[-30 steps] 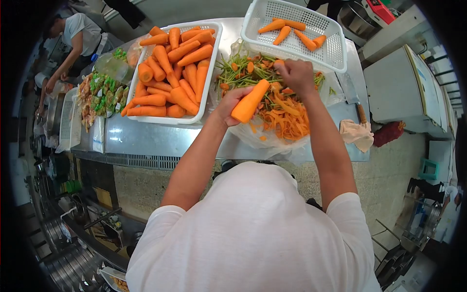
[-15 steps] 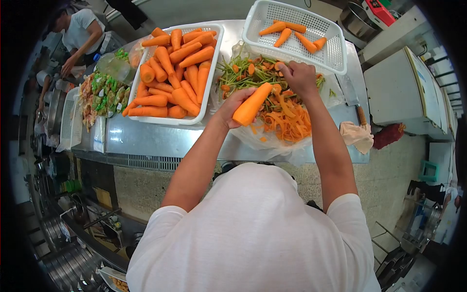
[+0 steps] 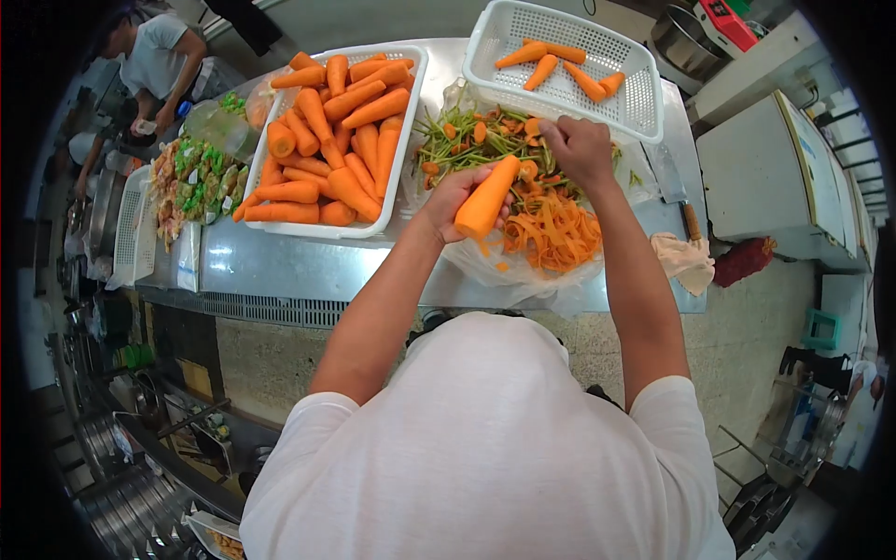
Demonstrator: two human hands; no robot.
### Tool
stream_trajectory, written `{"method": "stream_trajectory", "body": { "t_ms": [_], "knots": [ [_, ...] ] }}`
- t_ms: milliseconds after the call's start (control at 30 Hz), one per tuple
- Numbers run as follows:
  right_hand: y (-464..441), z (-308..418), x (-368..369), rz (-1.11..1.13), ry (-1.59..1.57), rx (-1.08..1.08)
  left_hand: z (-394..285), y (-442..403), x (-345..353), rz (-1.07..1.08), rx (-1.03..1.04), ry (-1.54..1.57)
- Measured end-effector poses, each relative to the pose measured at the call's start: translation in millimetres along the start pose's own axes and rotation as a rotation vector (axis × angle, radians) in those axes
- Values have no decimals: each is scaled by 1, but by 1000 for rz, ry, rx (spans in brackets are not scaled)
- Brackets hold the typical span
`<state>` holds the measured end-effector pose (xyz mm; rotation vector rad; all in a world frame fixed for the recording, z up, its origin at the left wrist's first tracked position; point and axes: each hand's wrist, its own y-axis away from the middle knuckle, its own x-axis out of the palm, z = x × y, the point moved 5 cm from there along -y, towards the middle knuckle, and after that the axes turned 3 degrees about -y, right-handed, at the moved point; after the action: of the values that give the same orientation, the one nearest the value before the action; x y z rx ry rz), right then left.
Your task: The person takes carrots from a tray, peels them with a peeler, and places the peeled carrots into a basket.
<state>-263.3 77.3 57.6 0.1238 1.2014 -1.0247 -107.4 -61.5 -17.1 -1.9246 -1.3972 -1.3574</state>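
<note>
A large orange carrot (image 3: 488, 198) lies slanted in my left hand (image 3: 448, 203), its thick end toward me and the fingers wrapped around it. Just right of its far end, my right hand (image 3: 586, 154) is closed with the thumb pointing left; what it grips, if anything, is hidden. Below both hands, orange carrot peelings (image 3: 553, 233) are heaped on a clear plastic bag (image 3: 495, 276). Behind the carrot spread green stems (image 3: 467, 149) mixed with cut carrot tops.
A white basket (image 3: 399, 159) piled with carrots stands left, and another basket (image 3: 642, 93) with several carrots stands at the back right. A knife (image 3: 667, 173) and a cloth (image 3: 684, 261) lie on the steel table (image 3: 271, 271) at right. Another person (image 3: 163, 56) works at far left.
The carrot and my left hand have shifted slightly right, and the carrot stands a little steeper. My right hand has barely moved. The other person's arms have changed position.
</note>
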Motion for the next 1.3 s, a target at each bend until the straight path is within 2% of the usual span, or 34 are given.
{"method": "stream_trajectory", "body": {
  "t_ms": [67, 100, 167, 200, 267, 300, 333, 400, 433, 500, 533, 600, 667, 700, 733, 767, 800, 900, 933, 1000, 1033, 1100, 1133, 1200, 1233, 1300],
  "knots": [
    [16, 46, -5, -16, -162, -224, -1, -6, -5, -132, 102, -30],
    [24, 67, -7, -17, -160, -227, -2, -9, 3, -130, 104, -31],
    [42, 112, -11, -68, -327, -474, -3, -6, 14, -297, 58, 121],
    [39, 102, -3, -73, -330, -470, -1, -5, 5, -300, 54, 116],
    [26, 60, 14, -119, -150, -436, 5, -5, -11, -105, 20, -92],
    [16, 35, 11, -67, -117, -269, 3, -2, -7, -102, 18, -95],
    [12, 17, 6, -69, -114, -268, 2, 3, 2, -77, 18, -76],
    [3, -15, 1, 39, 88, 77, 0, 4, 3, -53, 25, -56],
    [4, -15, 5, 42, 88, 68, -1, 1, -3, -57, 43, -39],
    [18, 27, -2, 56, -207, -24, 4, -5, -14, -66, 59, -10],
    [26, 49, -2, 56, -207, -25, 4, -9, -19, -103, 70, 6],
    [44, 105, -7, -76, -291, -473, 2, -10, -6, -142, 74, 17],
    [40, 90, 6, -95, -256, -469, -1, 2, 11, -379, 72, 65],
    [35, 78, 12, -109, -217, -471, -2, 2, 0, -378, 65, 59],
    [25, 59, 12, -113, -214, -470, -2, 0, -11, -213, 29, 22],
    [12, 22, 16, -14, -92, -197, 0, 0, -13, -49, -5, -11],
    [7, -3, 15, 85, 29, 73, 1, 2, -11, -50, -4, -10],
    [8, -9, 1, 50, -18, 162, -3, 2, -6, -12, 38, 32],
    [15, 0, 4, 59, -16, 160, -3, -1, -9, -71, 58, 4],
    [29, 72, 0, -48, -91, -300, -1, -8, -6, -125, 71, -27],
    [33, 85, 1, -52, -89, -295, -1, -7, 1, -188, 62, 14],
    [41, 109, 3, -26, -289, -467, 0, -3, -1, -305, 77, -31],
    [36, 98, 4, -29, -291, -461, -1, -2, -6, -308, 72, -33],
    [9, 37, 16, 142, -321, -101, -3, -6, 1, -6, 53, -89],
    [4, 22, 14, 143, -320, -101, -2, -6, 4, -5, 53, -89],
    [-5, -2, 7, 65, -18, -65, -4, -6, 10, -88, 72, -153]
  ]
}}
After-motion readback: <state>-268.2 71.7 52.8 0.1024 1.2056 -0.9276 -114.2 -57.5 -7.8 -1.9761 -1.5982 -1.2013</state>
